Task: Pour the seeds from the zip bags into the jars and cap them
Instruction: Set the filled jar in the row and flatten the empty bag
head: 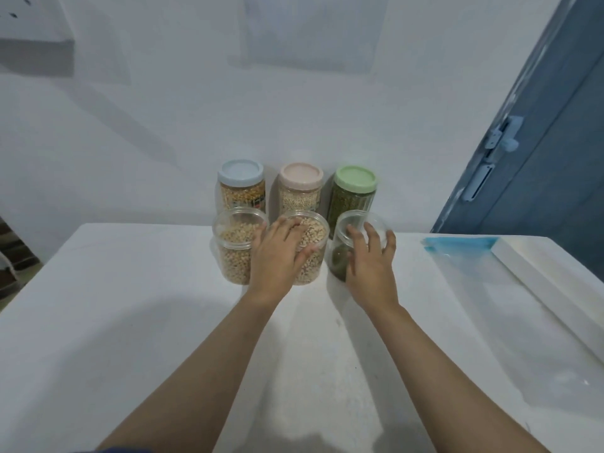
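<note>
As seen from head height, white flat tabletop [130, 322] set against pale wall [163, 109]. Far left of front row: clear round open plastic jar of beige seeds [233, 256], uncapped, filled to roughly two thirds. Behind it, against wall: clear jar with pale blue screw lid [241, 188], yellow kernels inside, printed label partly visible. Just right of first open jar: second clear open jar of pale cream seeds [310, 253], nearly full, no lid. Left hand [277, 256] laid over near side and rim of that jar, fingers spread across mouth, thumb curled round right wall; grasping it. Behind: clear jar with pale pink lid [301, 188], small whitish grains inside. Next right in front row: third clear open jar with low layer of dark green seeds [340, 256], mostly empty above. Right hand [369, 259] against its front wall, fingers splayed and reaching round upper rim, thumb on left wall; wrapped about it, contact at fingertips unclear through clear plastic. Behind: clear jar with light green lid [354, 191], packed with green seeds. Further right, well apart from jars: flat clear zip bag with blue closure strip [457, 248] lying on table, apparently empty. Beside it: long white raised ledge [549, 289] running along right table edge. Far right background: blue-grey door with pale latch [539, 152].
</note>
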Demonstrator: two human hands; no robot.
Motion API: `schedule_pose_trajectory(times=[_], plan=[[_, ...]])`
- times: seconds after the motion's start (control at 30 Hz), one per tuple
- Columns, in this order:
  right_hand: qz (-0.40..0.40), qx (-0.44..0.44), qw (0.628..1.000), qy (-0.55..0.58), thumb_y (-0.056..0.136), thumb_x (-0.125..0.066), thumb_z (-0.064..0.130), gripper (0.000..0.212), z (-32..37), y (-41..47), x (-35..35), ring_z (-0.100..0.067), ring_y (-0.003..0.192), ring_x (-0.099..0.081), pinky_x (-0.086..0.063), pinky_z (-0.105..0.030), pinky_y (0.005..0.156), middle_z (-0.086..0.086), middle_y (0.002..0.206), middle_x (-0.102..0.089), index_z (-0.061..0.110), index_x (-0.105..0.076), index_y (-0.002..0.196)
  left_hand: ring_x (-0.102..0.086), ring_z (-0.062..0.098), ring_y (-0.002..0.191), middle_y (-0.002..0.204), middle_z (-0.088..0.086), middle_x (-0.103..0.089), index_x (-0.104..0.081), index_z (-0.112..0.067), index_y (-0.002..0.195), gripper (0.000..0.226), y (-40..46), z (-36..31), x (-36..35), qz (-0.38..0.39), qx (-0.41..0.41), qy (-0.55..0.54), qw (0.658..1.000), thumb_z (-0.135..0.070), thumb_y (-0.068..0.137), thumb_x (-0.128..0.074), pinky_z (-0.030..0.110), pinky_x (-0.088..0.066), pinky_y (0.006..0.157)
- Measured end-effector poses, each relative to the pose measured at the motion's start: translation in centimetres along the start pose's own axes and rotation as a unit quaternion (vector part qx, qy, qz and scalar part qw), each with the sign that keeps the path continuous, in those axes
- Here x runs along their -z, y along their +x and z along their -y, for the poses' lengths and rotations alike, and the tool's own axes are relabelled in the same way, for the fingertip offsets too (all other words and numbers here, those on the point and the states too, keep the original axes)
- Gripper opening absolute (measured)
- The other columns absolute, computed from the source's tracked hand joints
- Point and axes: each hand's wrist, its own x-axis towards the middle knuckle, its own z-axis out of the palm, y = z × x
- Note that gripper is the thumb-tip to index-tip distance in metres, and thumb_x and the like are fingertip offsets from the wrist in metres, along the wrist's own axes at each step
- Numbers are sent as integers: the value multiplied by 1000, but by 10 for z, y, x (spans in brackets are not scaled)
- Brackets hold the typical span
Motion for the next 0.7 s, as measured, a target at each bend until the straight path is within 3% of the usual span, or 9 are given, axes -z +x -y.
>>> schedule_pose_trajectory(times=[0.17,0.37,0.7], plan=[[-10,-1,1000,6,100,-43,11,53,3,3,-6,-44,148,1,-38,-52,108,-9,162,-22,22,-36,151,-44,13,134,138,-8,-56,-61,-25,130,57,3,10,2,2,-23,-37,999,-62,96,-34,40,-17,116],[-20,-3,1000,-1,98,-46,14,53,2,0,-6,-42,149,-3,-29,-53,114,-7,161,-25,23,-38,150,-44,13,134,140,-9,-55,-59,-26,132,56,3,12,4,4,-33,-37,999,-62,97,-36,40,-20,114],[-11,-19,1000,-12,98,-47,14,53,5,-5,1,-43,149,-6,-28,-56,114,-7,161,-26,23,-40,149,-41,15,138,144,-8,-53,-59,-26,134,53,7,1,4,19,4,-21,1000,-57,95,-40,43,-17,113]])
